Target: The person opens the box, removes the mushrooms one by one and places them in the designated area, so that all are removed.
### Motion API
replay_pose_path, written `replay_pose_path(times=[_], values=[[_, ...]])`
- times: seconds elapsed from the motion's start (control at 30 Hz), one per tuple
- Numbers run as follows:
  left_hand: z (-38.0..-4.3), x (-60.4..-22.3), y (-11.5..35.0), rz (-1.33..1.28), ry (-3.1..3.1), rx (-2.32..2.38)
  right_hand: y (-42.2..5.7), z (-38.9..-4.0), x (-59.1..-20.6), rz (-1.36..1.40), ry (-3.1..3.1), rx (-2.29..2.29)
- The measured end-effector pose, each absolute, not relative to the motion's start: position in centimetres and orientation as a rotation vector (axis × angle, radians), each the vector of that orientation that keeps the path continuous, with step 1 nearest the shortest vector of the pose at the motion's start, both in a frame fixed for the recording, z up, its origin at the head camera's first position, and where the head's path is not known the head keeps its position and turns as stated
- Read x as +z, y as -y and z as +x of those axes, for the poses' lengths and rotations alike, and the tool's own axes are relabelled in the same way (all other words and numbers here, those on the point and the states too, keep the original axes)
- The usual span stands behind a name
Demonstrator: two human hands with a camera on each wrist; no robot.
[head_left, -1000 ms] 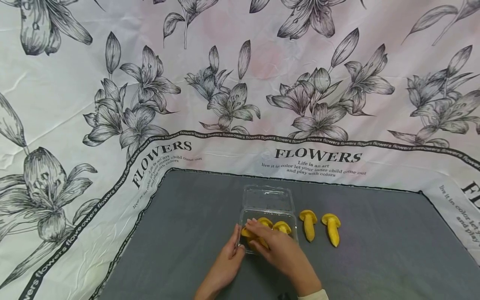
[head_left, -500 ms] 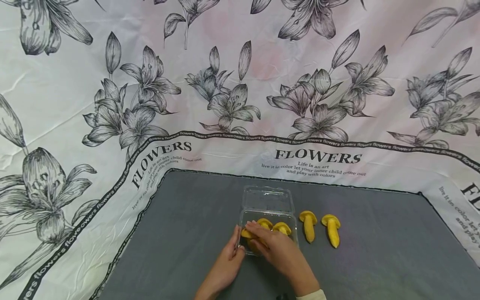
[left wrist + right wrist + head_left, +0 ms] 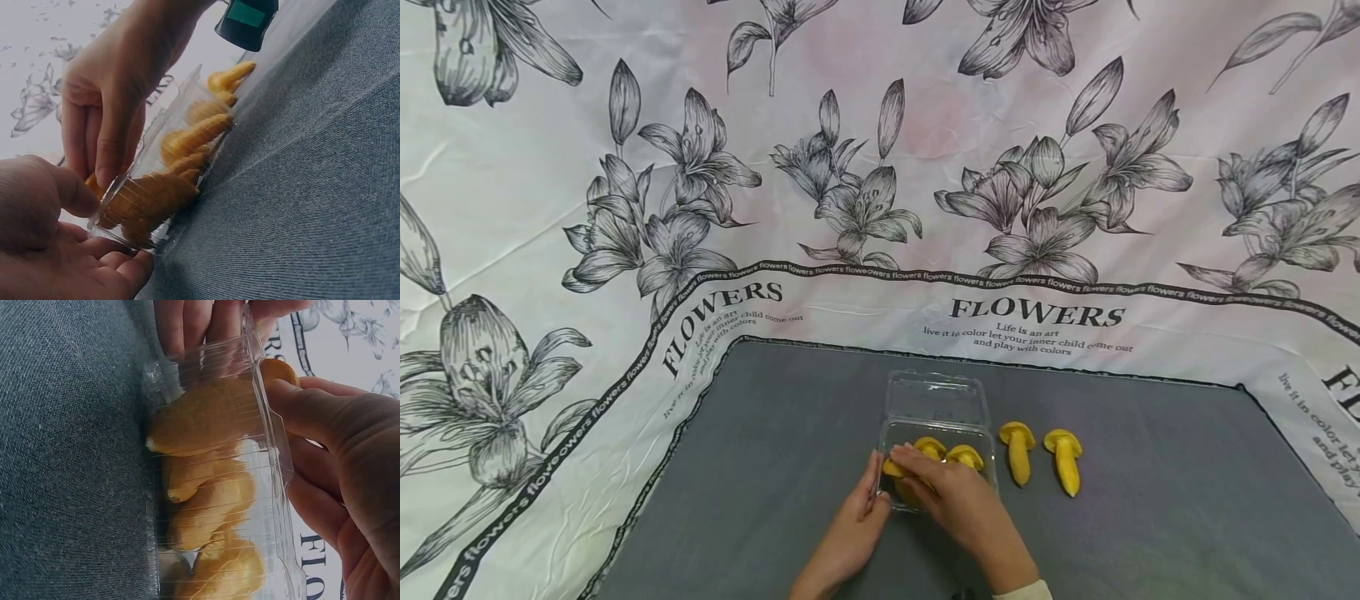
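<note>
A clear plastic box sits on the grey cloth with its lid tilted back on the far side. Several yellow mushrooms lie inside it. My left hand holds the box by its left wall, thumb near the rim and fingers outside. My right hand reaches over the near rim and pinches a yellow mushroom at the box's left side, its cap showing above the rim. Part of that mushroom is hidden by the fingers. Two more mushrooms, one nearer and one farther right, lie beside the box.
Grey cloth covers the table, with a white flower-printed border and backdrop behind. A dark device with a green patch is at the right wrist. A small dark thing shows at the head view's bottom edge.
Both hands stay almost where they were at the box. My right fingers shift only slightly over the mushroom at the left side; the two loose mushrooms keep their places.
</note>
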State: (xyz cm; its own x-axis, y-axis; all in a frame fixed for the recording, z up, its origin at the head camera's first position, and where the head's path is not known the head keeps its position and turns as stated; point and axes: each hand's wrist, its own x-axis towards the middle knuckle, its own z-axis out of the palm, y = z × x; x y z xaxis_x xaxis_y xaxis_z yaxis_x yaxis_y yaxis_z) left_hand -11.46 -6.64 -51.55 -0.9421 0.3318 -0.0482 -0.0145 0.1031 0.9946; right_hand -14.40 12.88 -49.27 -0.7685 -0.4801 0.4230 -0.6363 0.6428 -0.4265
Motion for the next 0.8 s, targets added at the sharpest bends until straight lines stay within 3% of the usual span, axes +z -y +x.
replay_pose_path(times=[0.8], values=[[-11.53, -51.92, 6.61, 0.344, -2.142, 1.94, -13.53, -14.98, -49.38, 0.903, 2.395, 0.801]])
